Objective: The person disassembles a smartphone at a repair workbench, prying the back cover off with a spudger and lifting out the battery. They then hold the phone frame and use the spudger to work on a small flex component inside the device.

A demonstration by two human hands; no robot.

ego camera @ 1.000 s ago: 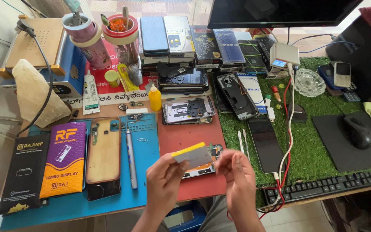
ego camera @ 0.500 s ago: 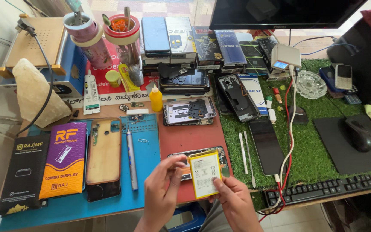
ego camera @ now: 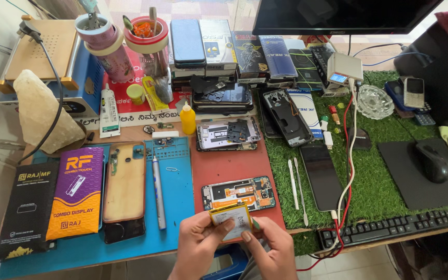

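Two hands are being held together at the near edge of the table (ego camera: 130,256), and a flat phone battery (ego camera: 232,222) with a pale label and yellow edging is being gripped between them. The left hand (ego camera: 199,249) is being closed on the battery's left side, its thumb being pressed across the label. The right hand (ego camera: 268,251) is being closed on the right side, with one of its fingers (ego camera: 247,236) being laid on the lower face. The battery is being kept tilted, just above the table edge and just in front of an opened phone body (ego camera: 238,193) that is lying on the red mat (ego camera: 229,161). A second opened phone frame (ego camera: 228,133) is lying farther back on the same mat. On the blue mat (ego camera: 182,176) to the left, a slim screwdriver (ego camera: 157,192) is lying beside a tan phone back cover (ego camera: 125,181). Two pale pry tools (ego camera: 296,181) and a dark phone (ego camera: 321,176) are resting on the green turf (ego camera: 379,186) to the right.
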